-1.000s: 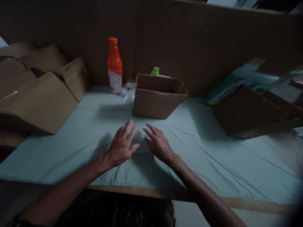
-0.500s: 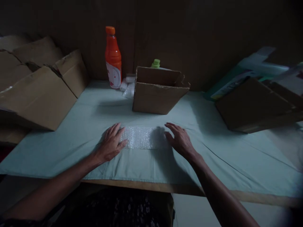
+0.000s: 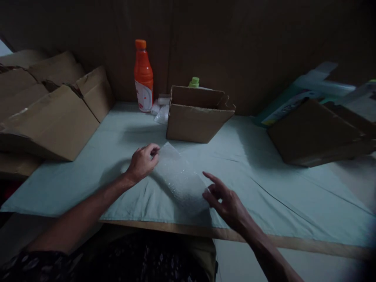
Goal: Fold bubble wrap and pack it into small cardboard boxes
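A clear sheet of bubble wrap (image 3: 182, 178) is stretched at a slant between my two hands, above the pale green cloth (image 3: 235, 156). My left hand (image 3: 143, 161) pinches its upper left corner, fingers curled in. At the lower right edge, my right hand (image 3: 225, 199) grips the sheet between thumb and a bent finger, with the index finger stretched out. Just beyond the sheet stands an open cardboard box (image 3: 199, 123).
An orange bottle (image 3: 143, 78) stands at the back, beside small plastic-wrapped pieces (image 3: 162, 111). A green cap (image 3: 194, 82) shows behind the middle box. Cardboard boxes (image 3: 58, 121) fill the left; another box (image 3: 317, 133) and a teal bottle (image 3: 289, 98) are at right.
The bubble wrap lay flat under both hands; now it is lifted and turned, its right end nearer me. Both hands have closed on it, the right one moving lower.
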Motion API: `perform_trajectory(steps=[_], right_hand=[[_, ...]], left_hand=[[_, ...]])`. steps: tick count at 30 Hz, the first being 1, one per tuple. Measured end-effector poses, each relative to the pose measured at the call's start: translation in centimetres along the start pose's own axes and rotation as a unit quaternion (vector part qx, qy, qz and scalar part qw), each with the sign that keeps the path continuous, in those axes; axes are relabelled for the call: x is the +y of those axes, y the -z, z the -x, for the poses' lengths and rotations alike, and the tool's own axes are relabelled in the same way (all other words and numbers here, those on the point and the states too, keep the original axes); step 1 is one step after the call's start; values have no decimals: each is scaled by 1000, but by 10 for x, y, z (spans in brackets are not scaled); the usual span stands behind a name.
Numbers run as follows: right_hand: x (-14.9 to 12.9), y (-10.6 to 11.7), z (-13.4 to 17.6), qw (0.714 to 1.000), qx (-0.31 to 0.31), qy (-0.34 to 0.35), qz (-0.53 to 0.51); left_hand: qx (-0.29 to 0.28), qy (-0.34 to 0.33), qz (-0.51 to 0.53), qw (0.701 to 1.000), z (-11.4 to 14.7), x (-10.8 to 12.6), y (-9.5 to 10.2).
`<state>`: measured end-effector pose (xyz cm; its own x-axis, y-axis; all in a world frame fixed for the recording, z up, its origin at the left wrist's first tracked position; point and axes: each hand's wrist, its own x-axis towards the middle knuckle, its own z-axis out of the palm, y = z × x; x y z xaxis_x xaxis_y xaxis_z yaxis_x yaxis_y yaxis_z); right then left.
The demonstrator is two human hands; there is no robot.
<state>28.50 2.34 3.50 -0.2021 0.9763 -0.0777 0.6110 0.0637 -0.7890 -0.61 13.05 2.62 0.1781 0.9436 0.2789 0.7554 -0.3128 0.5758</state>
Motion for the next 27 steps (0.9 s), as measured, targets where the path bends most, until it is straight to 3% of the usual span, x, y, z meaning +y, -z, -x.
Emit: perform_trajectory(steps=[3,6,9,13,15,18,22,25,27], right_hand=[[-2,-27,27,993,-70,-32,-88],[2,-51,35,985,-80,-69,-140],[5,-58,35,984,-50,-86,-147],[2,-51,37,992,-18,-60,-111],[-2,-48,41,993,-16,-59,-106],[-10,-49,48,987,-18,-76,-143],[-18,-58,60,944,-2,-142,-298],[-20,-66,65,891,-5,-191,-412],[-19,-67,67,873,-4,-191,-449]], left_hand=[[-44,-62,-6,997,-29,22,-13],[-91,-91,-16,992,-37,31,-31],[-100,-115,-17,988,-12,21,-33],[8,-173,-18,985,52,-2,-11],[33,-203,-4,979,81,-3,1],[-29,-242,54,968,111,12,10],[-132,-261,89,952,131,31,9],[-108,-236,97,961,135,30,-1],[-70,-188,107,974,131,26,-9]])
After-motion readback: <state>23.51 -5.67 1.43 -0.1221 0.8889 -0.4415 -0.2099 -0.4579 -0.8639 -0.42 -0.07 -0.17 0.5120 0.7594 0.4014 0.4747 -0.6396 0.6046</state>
